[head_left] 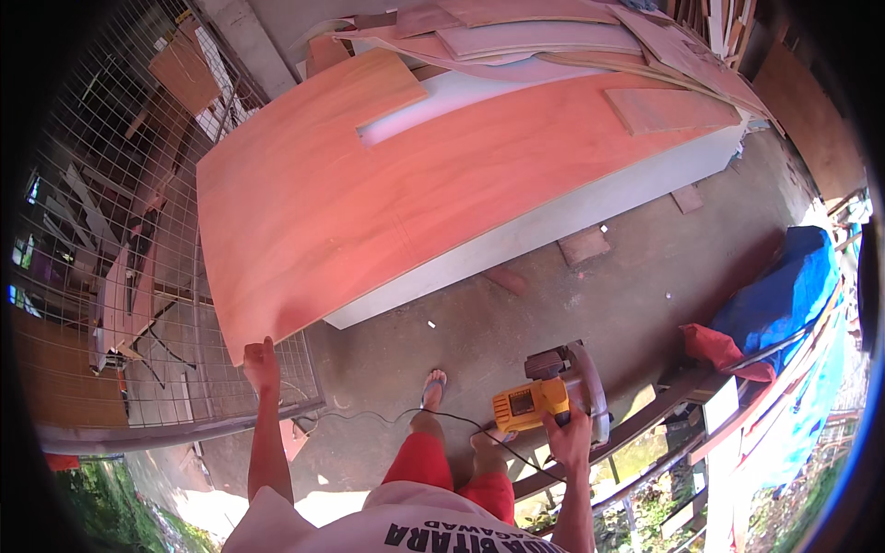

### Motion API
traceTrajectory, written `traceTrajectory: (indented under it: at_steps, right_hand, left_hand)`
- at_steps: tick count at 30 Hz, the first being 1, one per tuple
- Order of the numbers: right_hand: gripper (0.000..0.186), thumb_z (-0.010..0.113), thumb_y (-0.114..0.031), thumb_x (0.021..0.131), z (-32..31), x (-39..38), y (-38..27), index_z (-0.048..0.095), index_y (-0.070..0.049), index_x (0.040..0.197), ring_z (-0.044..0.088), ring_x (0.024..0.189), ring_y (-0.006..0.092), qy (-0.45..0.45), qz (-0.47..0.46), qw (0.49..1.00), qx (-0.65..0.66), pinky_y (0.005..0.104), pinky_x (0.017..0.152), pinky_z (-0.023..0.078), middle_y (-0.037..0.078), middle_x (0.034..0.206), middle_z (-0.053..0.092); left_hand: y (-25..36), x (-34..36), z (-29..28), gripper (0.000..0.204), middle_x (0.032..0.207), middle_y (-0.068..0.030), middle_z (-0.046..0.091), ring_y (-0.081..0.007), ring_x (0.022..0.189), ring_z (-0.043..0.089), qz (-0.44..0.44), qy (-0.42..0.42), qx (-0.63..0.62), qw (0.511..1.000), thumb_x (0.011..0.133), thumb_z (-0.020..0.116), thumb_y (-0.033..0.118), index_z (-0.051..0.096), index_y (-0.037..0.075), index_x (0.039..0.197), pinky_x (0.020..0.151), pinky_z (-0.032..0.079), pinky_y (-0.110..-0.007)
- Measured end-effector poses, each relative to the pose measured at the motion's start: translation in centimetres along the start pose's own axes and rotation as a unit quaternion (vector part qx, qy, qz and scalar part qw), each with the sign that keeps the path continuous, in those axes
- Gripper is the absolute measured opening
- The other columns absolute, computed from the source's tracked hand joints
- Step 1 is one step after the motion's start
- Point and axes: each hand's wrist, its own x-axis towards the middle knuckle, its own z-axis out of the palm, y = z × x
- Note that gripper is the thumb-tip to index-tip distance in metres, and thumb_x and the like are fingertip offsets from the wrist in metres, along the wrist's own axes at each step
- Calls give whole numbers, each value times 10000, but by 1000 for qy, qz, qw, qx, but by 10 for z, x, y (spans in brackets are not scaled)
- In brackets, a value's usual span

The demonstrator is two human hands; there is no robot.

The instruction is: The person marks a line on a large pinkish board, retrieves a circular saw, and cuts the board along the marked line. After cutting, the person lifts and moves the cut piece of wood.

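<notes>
A large reddish-brown plywood sheet (369, 212) with a notch cut from its far edge lies across a long white box-like support (544, 230). At its near left corner my left hand (262, 365) is closed on the edge, thumb on top. My right hand (570, 435) grips the handle of a yellow and black circular saw (525, 405), low on my right and apart from the sheet. A dark power cord (470, 415) runs from the saw's side across my legs toward the left. The saw's blade is hidden from view.
More plywood pieces (535, 39) are heaped at the far side, and a small offcut (678, 111) rests on the sheet. Wire mesh (120, 212) stands to the left. Scraps such as a wood block (584, 246) lie on the concrete floor. A blue tarp (774, 286) is at right.
</notes>
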Motion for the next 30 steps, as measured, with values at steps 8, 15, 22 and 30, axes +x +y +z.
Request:
traceTrajectory:
  at_steps: [8,15,22,30]
  right_hand:
    - [217,699,-125,815,-6,-44,-104,712,5,988,487,537,93,24,36,995,-87,317,523,405,26,610,587]
    - [210,695,-114,809,49,-62,-169,700,7,980,500,554,65,18,73,997,-27,284,513,389,-9,631,592]
    - [272,731,-145,798,77,-51,-179,713,9,1022,478,562,73,-8,30,999,-43,304,533,408,4,619,578]
    - [306,718,-160,792,72,-54,-159,710,11,1045,502,556,94,10,13,1000,-2,325,541,431,31,639,605]
  left_hand:
    - [-124,180,-10,974,1288,-293,613,-411,1258,566,-282,-65,161,943,848,513,821,632,-67,1230,1041,451,-476]
    - [-156,213,11,978,1142,-299,678,-413,1133,642,-191,-156,-57,968,885,427,832,675,-53,1218,930,498,-474]
    - [-134,172,6,912,830,-275,715,-434,821,706,-149,-90,-28,984,925,417,790,748,-52,1035,701,519,-524]
    - [-133,136,-11,881,804,-282,706,-405,796,705,-135,-55,-48,988,925,455,776,755,-52,934,694,513,-516]
